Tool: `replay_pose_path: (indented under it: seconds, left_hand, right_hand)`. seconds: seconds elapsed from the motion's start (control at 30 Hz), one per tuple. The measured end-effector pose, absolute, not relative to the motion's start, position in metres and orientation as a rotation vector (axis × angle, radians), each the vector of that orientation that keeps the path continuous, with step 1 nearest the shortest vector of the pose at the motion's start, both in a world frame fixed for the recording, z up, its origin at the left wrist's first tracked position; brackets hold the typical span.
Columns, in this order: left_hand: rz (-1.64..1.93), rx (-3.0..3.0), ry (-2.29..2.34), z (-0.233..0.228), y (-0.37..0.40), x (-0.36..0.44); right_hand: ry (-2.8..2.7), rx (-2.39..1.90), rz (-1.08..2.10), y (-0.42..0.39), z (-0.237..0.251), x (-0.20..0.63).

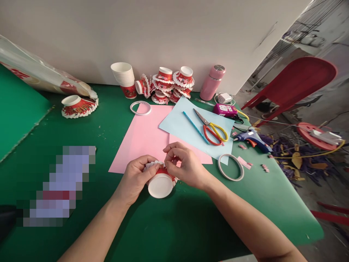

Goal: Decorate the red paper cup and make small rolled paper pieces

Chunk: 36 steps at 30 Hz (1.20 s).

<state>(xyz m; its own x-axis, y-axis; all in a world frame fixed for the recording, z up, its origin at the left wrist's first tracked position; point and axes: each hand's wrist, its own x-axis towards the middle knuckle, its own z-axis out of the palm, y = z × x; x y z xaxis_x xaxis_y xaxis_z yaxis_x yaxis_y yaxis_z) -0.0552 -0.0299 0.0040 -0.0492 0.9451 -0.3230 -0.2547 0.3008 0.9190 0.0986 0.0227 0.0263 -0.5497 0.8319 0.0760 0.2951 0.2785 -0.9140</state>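
- A makeshift craft workroom, with its green-covered surface point(114, 131) pushed against a bare white wall.
- Behind the scissors point(212, 130) stand stacked paper cups point(124, 76) and finished fringed cup pieces point(169, 85).
- Right of the scissors lies a glue gun point(252, 139) (blue, with an orange trigger).
- Beyond it, a red plastic chair point(294, 85) and scraps litter the floor.

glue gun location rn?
In the head view the blue glue gun lies on the green table near its right edge, just right of the light blue paper that carries the scissors.
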Motion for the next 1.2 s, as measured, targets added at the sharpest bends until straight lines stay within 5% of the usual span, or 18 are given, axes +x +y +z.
replay_pose_path:
  seconds: [0.9,1.2]
  left_hand:
    - [1.208,0.553,1.153,0.0062,-0.0270,-0.0559]
    - [1.190,0.586,1.145,0.0078,-0.0276,-0.0552]
  right_hand:
    - [-1.775,-1.077,1.238,0.0259,0.0220,0.1042]
    - [-1.542,-1.127,1.786,0.0264,0.0171,0.1030]
